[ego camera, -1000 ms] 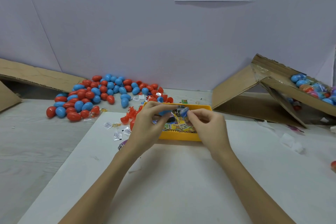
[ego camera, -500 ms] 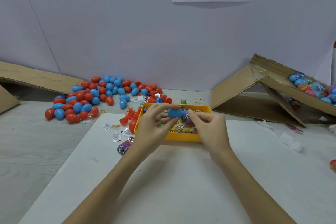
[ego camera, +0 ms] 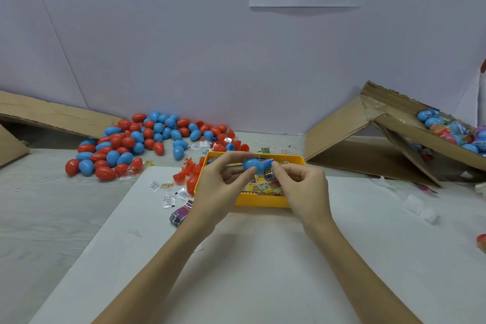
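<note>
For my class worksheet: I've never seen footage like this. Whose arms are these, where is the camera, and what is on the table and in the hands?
No machine here: a person works bare-handed, and the one camera sits on their head, looking forward and down. The left hand and right hand together grip a blue plastic egg over a yellow tray of small printed packets. A heap of red and blue eggs lies on the left, a cardboard box on the right.

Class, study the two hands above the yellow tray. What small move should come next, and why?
The left hand pinches the blue egg shell. The right hand pinches a smaller blue piece against its end, above the yellow tray, apparently not fully joined. So probably press the two together until they close.
</note>
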### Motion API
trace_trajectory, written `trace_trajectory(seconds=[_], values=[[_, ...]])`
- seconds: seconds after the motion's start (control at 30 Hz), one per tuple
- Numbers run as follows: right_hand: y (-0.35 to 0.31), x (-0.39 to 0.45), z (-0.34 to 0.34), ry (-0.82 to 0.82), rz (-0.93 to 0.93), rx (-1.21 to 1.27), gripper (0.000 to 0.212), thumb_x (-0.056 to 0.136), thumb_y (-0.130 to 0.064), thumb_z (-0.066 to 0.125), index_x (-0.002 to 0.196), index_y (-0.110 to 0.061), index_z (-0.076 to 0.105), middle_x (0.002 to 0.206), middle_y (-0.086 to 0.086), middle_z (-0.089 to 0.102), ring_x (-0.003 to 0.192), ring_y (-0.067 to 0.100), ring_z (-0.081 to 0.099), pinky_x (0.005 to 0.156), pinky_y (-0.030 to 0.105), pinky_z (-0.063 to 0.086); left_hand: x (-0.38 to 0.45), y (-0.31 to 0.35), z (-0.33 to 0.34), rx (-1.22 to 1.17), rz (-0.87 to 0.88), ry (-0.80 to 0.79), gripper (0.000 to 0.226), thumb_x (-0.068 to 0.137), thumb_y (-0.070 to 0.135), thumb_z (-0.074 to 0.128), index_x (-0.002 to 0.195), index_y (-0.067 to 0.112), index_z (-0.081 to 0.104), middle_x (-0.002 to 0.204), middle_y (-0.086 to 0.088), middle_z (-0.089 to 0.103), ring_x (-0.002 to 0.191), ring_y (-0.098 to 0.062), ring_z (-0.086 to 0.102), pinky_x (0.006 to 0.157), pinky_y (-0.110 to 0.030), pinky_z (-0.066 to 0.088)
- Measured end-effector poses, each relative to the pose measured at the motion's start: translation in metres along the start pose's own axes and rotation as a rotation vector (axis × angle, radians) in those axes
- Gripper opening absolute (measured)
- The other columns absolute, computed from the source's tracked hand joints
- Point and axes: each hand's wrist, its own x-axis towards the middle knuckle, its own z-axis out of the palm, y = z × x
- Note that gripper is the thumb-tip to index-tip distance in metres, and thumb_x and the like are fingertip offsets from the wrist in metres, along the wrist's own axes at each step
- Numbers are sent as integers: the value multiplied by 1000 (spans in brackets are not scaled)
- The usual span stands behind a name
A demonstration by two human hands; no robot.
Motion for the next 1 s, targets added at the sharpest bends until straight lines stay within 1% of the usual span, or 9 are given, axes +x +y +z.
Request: trace_trajectory(seconds=[0.07,0.23,0.3,0.4,0.53,0.6,0.67,0.77,1.0], values=[[0,0,0,1,-19,-1,13,95,-36,70,82,-36,74,73,-15,75,72,6,74,63,21,60,0,-1,0,-24,-18,-8,30,90,18,77,118,28,71,107,17,75,100,-7,73,79,-18,59],[-3,0,0,-58,9,42,11,97,-33,68,90,-30,76,78,-11,78,73,8,75,63,20,58,0,0,-2,-96,-48,-61,32,89,13,78,117,28,73,111,13,75,104,-9,73,82,-21,59],[-5,-2,1,-100,26,74,13,98,-35,65,92,-31,76,82,-9,79,76,11,76,65,22,59,0,1,-2,-103,-51,-67,32,89,14,78,116,31,74,114,14,73,107,-8,71,82,-20,58],[-9,-4,2,-135,43,134,12,98,-38,64,91,-36,74,83,-10,79,77,12,77,64,20,59,0,1,-3,-63,-42,-56,32,90,17,78,116,35,73,116,18,72,108,-4,69,83,-19,58],[-9,-5,2,-136,38,118,6,94,-35,70,93,-33,76,87,-13,78,84,9,76,74,27,62,0,2,-1,-88,-37,-43,31,88,19,78,117,29,74,113,16,73,105,-8,72,81,-18,57],[-10,-5,1,-153,49,133,9,95,-29,70,99,-27,78,90,-9,79,85,10,76,73,24,61,0,3,-1,-135,-44,-38,27,88,23,78,115,26,75,112,12,75,103,-10,73,80,-17,57],[-11,-6,1,-166,58,170,15,96,-22,69,108,-17,77,94,-2,79,83,12,76,66,18,58,1,1,-2,-125,-38,-20,26,89,22,77,115,27,74,112,13,75,104,-9,73,79,-17,57],[-14,-7,1,-136,67,205,17,95,-19,70,112,-17,74,97,-3,78,78,6,75,62,14,56,2,-1,-3,-115,-49,1,32,90,17,77,121,25,70,114,14,74,108,-7,71,80,-16,56],[-15,-9,3,-90,38,223,20,94,-18,71,114,-18,74,101,-4,78,90,9,76,74,20,60,2,-4,-2,-74,-51,-12,30,93,15,73,121,24,71,112,16,74,106,-5,71,79,-16,57]])
